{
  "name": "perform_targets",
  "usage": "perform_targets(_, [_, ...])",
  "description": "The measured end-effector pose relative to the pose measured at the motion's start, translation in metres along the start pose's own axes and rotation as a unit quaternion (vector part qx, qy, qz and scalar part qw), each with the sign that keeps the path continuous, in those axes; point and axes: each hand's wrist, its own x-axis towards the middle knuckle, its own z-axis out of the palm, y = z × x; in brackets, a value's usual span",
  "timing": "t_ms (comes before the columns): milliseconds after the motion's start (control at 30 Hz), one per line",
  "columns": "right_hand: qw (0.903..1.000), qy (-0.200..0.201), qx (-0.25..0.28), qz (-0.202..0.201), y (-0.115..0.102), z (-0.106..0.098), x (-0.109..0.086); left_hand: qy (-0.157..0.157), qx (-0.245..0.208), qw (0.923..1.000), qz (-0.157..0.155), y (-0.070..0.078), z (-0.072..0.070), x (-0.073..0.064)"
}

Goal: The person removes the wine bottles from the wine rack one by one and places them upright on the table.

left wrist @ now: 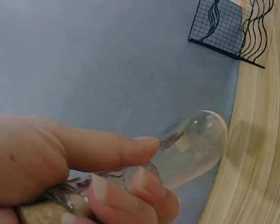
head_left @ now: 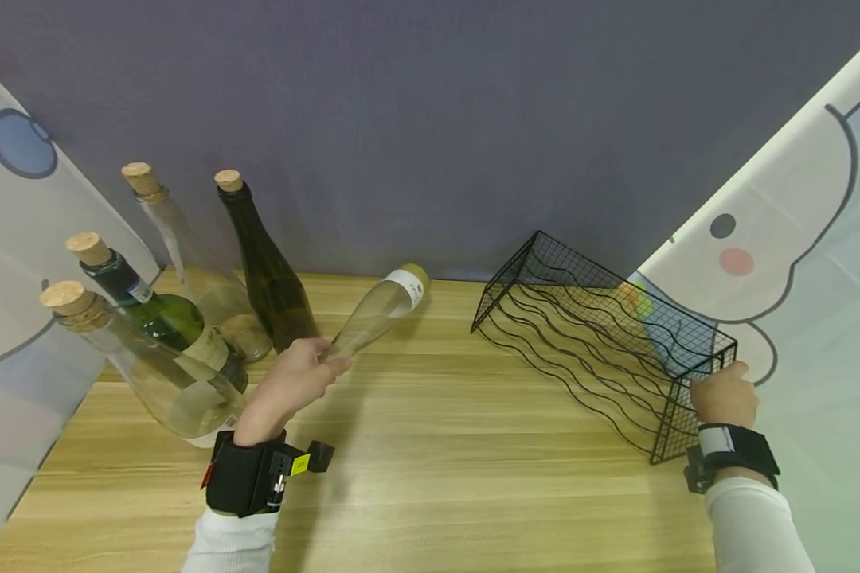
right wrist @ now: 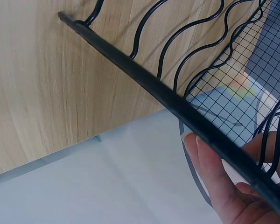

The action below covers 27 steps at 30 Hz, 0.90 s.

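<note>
My left hand [head_left: 294,386] grips a clear glass bottle [head_left: 373,318] by its neck. The bottle slants, its base with a white label band pointing away from me and to the right, over the tabletop. In the left wrist view its cork [left wrist: 44,213] peeks out under the palm, while the fingers hide most of the neck. My right hand [head_left: 727,394] holds the near right end of a black wire wine rack [head_left: 602,294]. In the right wrist view, fingers and thumb go around the rack's end bar [right wrist: 177,105]. Wavy wires run along the rack.
Left of my left hand stand several corked bottles: a dark one [head_left: 275,278], a green one [head_left: 175,318], a tall clear one [head_left: 201,270] and a wide clear one [head_left: 165,382]. A grey panel [head_left: 401,143] rises behind the wooden table [head_left: 473,477].
</note>
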Motion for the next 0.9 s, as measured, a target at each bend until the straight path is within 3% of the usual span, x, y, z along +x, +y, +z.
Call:
perform_targets(533, [1.0, 0.003, -0.003, 0.005, -0.004, -0.0011, -0.0053, -0.009, 0.025, 0.9994, -0.022, -0.003, 0.0029, 0.0034])
perform_targets(900, [0.9999, 0.007, -0.006, 0.01, -0.0068, -0.0027, -0.0059, -0.002, 0.026, 0.9995, -0.015, -0.0066, 0.0029, 0.0043])
